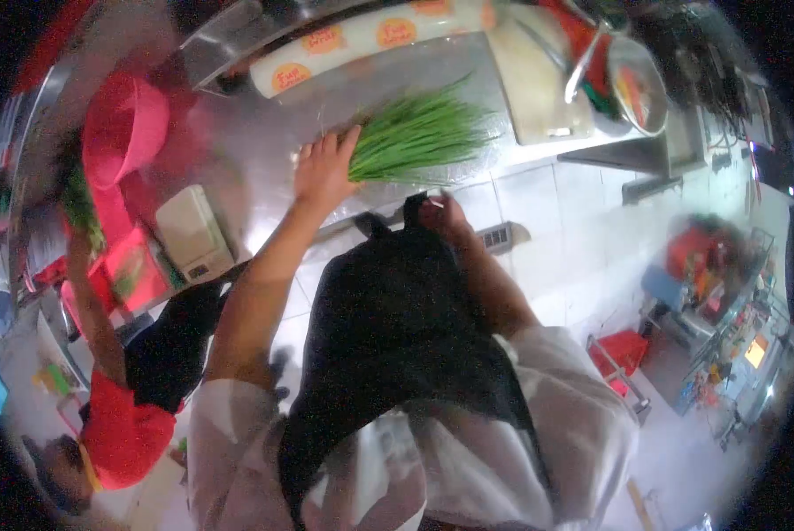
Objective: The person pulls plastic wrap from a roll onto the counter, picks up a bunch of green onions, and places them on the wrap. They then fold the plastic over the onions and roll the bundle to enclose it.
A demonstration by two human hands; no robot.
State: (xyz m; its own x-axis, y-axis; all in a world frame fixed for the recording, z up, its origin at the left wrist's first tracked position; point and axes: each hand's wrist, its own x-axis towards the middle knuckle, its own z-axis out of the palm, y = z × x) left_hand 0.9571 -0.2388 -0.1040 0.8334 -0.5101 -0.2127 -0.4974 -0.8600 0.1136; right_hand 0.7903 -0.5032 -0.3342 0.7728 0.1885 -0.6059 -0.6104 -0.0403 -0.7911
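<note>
A bunch of long green chives (423,133) lies across the steel worktop (264,133), its leaf tips fanning out to the right. My left hand (324,168) is over the stem end, back of the hand up, fingers closed down on the bunch. A small pale bit shows at the far side of that hand. Down by the table's near edge, in front of my black apron, is my right hand (446,217). Its fingers are curled beside dark material and a small whitish spot; what they hold is blurred.
A printed wrap roll (370,44) lies along the back. Right of the chives are a cutting board (539,84) and a metal bowl (638,84). A kitchen scale (193,232) and pink basket (127,128) stand left. A co-worker in red (127,434) reaches toward greens there.
</note>
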